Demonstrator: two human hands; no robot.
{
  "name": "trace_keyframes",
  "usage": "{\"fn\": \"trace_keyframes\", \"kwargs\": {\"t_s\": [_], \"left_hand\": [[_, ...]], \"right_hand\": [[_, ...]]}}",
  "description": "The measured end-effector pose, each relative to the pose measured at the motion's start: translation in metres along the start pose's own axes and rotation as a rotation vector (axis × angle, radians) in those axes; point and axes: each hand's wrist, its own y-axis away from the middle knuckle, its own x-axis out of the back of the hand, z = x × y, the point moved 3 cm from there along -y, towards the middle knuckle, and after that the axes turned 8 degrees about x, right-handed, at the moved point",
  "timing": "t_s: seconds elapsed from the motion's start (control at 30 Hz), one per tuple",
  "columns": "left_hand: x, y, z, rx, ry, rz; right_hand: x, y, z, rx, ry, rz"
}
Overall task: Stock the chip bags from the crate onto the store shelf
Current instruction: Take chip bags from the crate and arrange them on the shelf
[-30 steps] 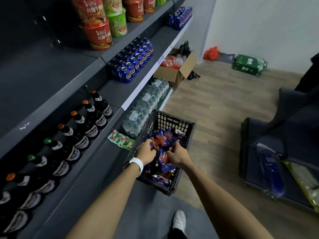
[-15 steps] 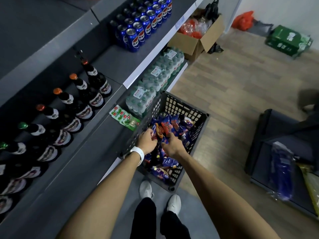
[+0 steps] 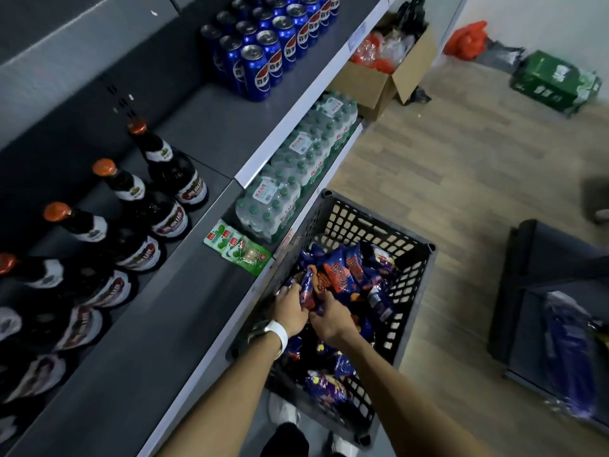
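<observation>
A dark latticed plastic crate [image 3: 408,258] stands on the floor against the shelving and holds several blue and orange chip bags [image 3: 342,272]. Both hands are down inside it. My left hand [image 3: 290,311], with a white band at the wrist, grips an upright blue chip bag [image 3: 308,286]. My right hand [image 3: 331,319] is right beside it, fingers curled round chip bags; what exactly it holds is hidden under the hand. The grey store shelf [image 3: 158,341] runs along the left of the crate.
Dark bottles [image 3: 158,206] line the shelf behind. Green snack packets [image 3: 237,245] lie at the shelf edge. Blue cans [image 3: 260,61] and packs of water bottles [image 3: 296,173] fill the other shelves. A cardboard box [image 3: 382,80], a green case [image 3: 553,84] and a dark cart [image 3: 560,311] stand on the floor.
My view has tilted downward and closer to the crate. Both hands stay in the crate and have drawn together around the chip bags.
</observation>
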Motion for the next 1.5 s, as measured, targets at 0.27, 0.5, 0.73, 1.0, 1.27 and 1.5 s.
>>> {"fn": "trace_keyframes", "kwargs": {"t_s": [0.27, 0.5, 0.73, 1.0, 1.27, 1.5], "left_hand": [[-0.024, -0.037, -0.008, -0.213, -0.405, 0.225], [-0.045, -0.05, -0.016, -0.217, -0.628, 0.239], [-0.031, -0.05, 0.001, -0.385, -0.544, 0.328], [-0.008, -0.057, 0.017, -0.472, -0.339, 0.114], [-0.017, -0.075, 0.017, -0.432, -0.233, 0.063], [-0.017, -0.082, 0.02, -0.356, -0.181, 0.044]], "right_hand": [[-0.028, -0.042, 0.025, 0.0, -0.003, 0.019], [-0.021, -0.072, 0.045, -0.029, -0.031, 0.148], [0.021, -0.107, 0.064, -0.135, 0.076, 0.353], [0.044, -0.135, 0.093, -0.133, -0.045, 0.186], [0.047, -0.124, 0.083, 0.07, -0.018, 0.264], [0.055, -0.111, 0.085, 0.159, 0.031, 0.244]]}}
